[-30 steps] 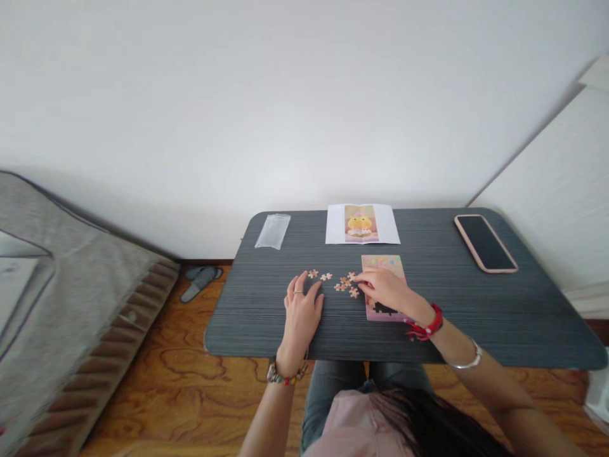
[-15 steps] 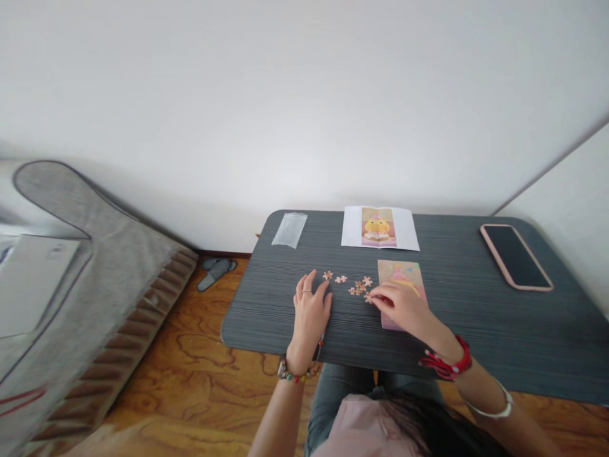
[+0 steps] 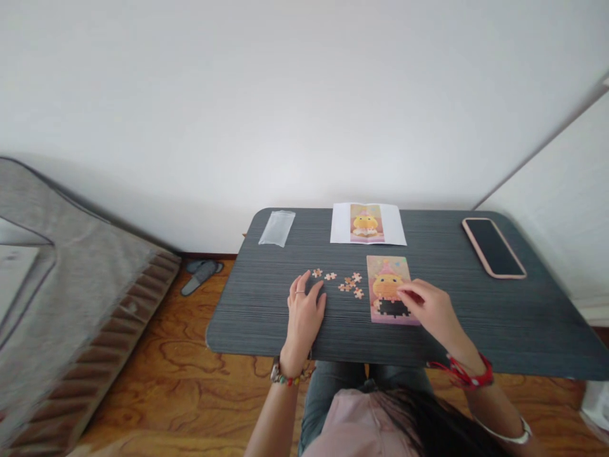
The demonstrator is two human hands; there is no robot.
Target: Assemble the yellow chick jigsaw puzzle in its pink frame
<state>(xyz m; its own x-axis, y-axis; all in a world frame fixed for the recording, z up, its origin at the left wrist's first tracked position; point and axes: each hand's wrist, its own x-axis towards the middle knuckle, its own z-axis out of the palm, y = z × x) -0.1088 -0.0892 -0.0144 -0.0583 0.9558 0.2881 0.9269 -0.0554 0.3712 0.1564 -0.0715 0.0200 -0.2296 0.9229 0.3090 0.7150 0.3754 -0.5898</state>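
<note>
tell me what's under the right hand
The right hand is over the right side of the puzzle and the table beside it. The puzzle's dark gap shows next to the hand. The strip directly beneath the hand is covered and can't be seen.

A room in a home: left of the left hand's fingers [image 3: 303, 284] lie gray slippers [image 3: 202, 275] on a wood-grain floor [image 3: 166, 355] and, farther left, a skirted sofa or bed [image 3: 99, 273].
</note>
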